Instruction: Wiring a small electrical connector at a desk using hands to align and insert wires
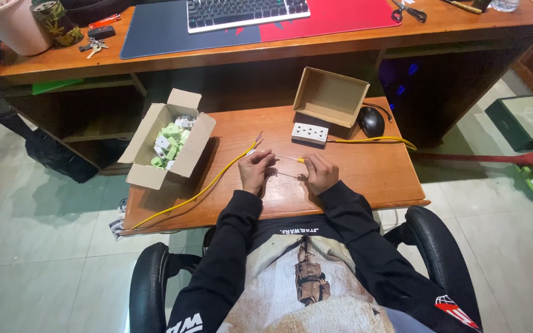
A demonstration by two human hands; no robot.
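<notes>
Head view shows a yellow cable [217, 180] near the tabletop's middle, its stripped end pinched in the left hand [255, 171], while the right hand [319, 173] grips a small screwdriver [290, 159] pointed at it. Bare wire ends look unconnected; a white socket strip [310, 132] lies beyond, an open box of green plugs [169, 145] at the left edge.

Yellow cable [208, 187], white socket block [310, 132], black mouse [371, 121] — green-and-white parts [169, 145] in a brown box [155, 151].
</notes>
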